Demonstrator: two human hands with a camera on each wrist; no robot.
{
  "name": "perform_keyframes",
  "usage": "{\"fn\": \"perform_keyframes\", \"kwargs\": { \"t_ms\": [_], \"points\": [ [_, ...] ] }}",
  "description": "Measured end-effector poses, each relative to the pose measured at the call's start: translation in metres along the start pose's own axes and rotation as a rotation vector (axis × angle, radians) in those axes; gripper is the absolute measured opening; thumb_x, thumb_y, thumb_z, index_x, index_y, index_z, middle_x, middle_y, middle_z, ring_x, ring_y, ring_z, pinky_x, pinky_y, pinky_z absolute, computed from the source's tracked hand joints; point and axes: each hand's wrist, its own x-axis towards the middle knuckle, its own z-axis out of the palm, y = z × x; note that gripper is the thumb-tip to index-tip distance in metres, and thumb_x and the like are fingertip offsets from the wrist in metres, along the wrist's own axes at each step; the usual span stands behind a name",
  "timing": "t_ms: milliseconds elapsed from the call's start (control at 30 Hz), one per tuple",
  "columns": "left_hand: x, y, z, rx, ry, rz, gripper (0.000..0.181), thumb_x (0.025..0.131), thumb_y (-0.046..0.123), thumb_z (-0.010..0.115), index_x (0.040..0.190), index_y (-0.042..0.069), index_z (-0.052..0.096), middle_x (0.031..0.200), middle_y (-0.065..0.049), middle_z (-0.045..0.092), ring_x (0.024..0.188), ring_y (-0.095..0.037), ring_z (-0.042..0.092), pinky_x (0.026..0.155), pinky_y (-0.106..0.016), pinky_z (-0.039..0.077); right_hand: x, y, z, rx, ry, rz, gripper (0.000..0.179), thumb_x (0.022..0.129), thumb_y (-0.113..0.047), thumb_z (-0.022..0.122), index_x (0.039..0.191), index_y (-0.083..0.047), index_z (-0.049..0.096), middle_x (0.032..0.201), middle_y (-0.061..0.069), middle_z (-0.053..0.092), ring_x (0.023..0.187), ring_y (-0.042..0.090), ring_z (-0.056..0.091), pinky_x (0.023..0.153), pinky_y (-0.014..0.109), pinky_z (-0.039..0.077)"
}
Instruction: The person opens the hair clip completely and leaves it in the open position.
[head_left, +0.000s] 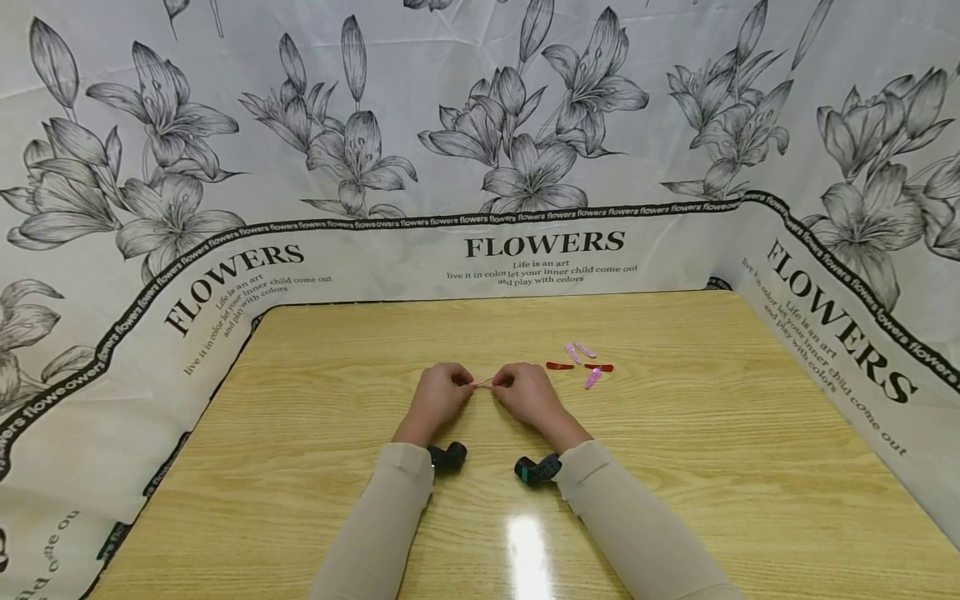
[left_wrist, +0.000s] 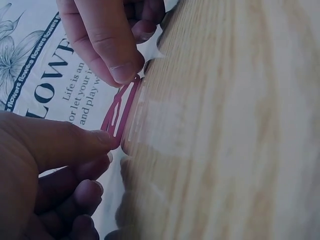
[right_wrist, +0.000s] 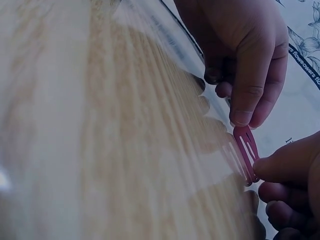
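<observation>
A pinkish-red snap hair clip is stretched between my two hands, just above the table in front of me. My left hand pinches one end of it between thumb and index finger. At the other end, the thumb and index finger of my right hand pinch the clip's tip. In the left wrist view the clip's strips stand apart, with narrow gaps between them. The right wrist view shows the same hair clip with its slots facing the camera.
Beyond my right hand lie several more hair clips: a red clip, another red clip, and pink clips, one of them a brighter pink clip. The wooden table ends at a flower-printed cloth on its back and sides.
</observation>
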Motion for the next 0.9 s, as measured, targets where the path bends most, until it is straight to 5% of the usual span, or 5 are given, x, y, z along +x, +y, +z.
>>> {"fn": "perform_keyframes", "kwargs": {
  "t_ms": [900],
  "points": [
    [0.0,0.022,0.008,0.046,0.039,0.129,0.01,0.089,0.011,0.067,0.096,0.006,0.073,0.088,-0.005,0.07,0.079,-0.017,0.062,0.073,-0.033,0.051,-0.003,0.001,-0.016,0.037,0.002,0.012,0.01,0.088,-0.02,0.07,0.093,-0.013,0.074,0.088,0.0,0.071,0.08,0.016,0.062,0.074,0.034,0.051]
  ]
}}
